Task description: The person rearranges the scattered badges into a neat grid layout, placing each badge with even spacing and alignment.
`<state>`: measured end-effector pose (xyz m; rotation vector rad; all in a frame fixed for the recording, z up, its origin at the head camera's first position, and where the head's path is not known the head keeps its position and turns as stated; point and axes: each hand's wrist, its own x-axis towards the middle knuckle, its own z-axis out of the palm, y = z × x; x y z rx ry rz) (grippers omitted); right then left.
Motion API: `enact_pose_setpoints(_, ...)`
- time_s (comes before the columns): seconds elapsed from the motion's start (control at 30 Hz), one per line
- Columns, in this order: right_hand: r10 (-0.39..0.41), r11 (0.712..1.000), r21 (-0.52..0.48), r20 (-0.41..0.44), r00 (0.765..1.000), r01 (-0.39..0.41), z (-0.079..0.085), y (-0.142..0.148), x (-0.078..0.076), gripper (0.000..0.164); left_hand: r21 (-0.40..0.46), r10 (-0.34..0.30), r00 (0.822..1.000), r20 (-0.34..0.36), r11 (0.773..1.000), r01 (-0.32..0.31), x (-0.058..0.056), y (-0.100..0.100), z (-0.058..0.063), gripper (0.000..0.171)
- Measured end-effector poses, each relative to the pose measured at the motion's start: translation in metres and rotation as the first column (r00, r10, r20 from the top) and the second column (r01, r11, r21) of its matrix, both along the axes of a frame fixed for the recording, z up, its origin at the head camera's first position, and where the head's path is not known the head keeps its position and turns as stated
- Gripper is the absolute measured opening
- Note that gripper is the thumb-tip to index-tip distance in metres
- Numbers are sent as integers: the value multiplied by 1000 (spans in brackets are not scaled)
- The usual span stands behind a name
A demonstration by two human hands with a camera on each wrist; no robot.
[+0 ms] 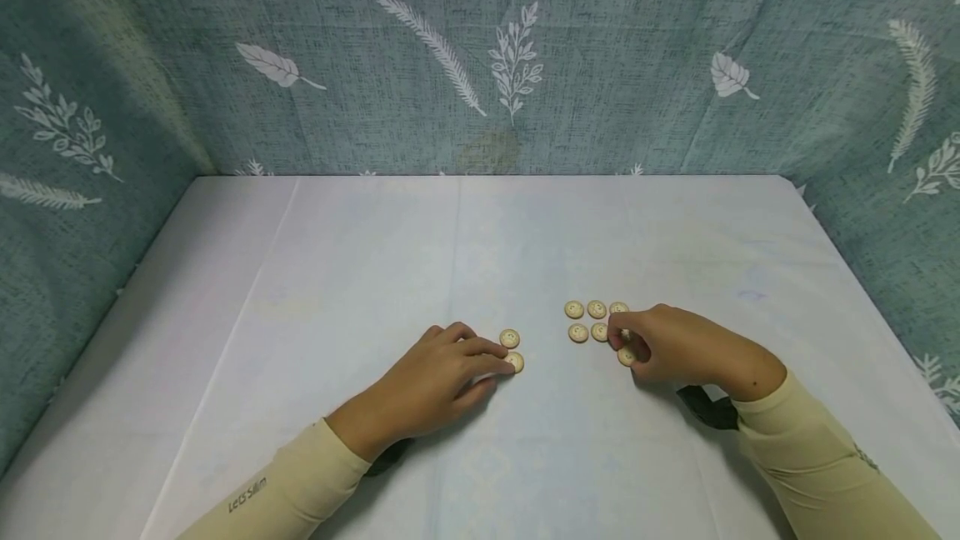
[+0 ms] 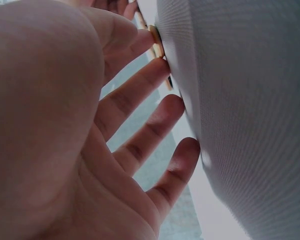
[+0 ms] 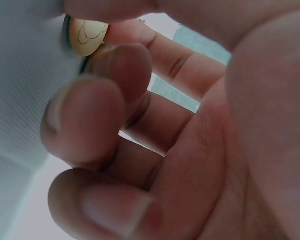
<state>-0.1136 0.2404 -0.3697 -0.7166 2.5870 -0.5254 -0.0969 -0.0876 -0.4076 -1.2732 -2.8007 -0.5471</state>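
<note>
In the head view my left hand (image 1: 453,369) reaches in from the left with fingers extended, and its fingertips touch a round beige wooden button (image 1: 516,362). A second button (image 1: 509,338) lies just beyond it. The left wrist view shows a button (image 2: 156,42) edge-on at the fingertips. My right hand (image 1: 671,348) pinches another wooden button (image 1: 626,356) between thumb and forefinger, low over the cloth. Its other fingers (image 3: 85,120) are curled in toward the palm. Beside that hand, several buttons (image 1: 577,332) lie in two short rows, partly hidden at their right end.
A white cloth (image 1: 360,248) covers the table. Green fabric (image 1: 330,132) with a white leaf print hangs behind it and along both sides. Dark wrist straps (image 1: 708,408) show beneath the beige sleeves (image 1: 817,448).
</note>
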Motion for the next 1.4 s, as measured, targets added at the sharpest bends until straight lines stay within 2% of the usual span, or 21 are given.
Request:
enact_pose_setpoints(0.57, -13, 1000, -6, 29, 999, 13, 2, -1, -1, 24, 13, 2, 1000, 2, 1000, -2, 0, 0, 1, 22)
enact_pose_setpoints(0.77, -21, 999, -27, -26, 999, 20, 3, -6, -1, 16, 4, 4, 1000, 5, 1000, -4, 0, -1, 1, 22)
enact_pose_setpoints(1.1, -56, 998, -1, -147, 988, 57, 3, -15, -1, 9, -2, 0, 1000, 0, 1000, 0, 0, -1, 1, 22)
enact_pose_setpoints(1.23, -63, 998, 12, -200, 978, 66, 3, -17, -1, 10, 0, 2, 1000, -2, 1000, -2, -1, -1, 2, 23)
enact_pose_setpoints(1.4, -63, 998, -18, -212, 975, 61, 3, -19, 4, 19, 1, -3, 1000, 3, 1000, 3, 0, 0, 0, 22)
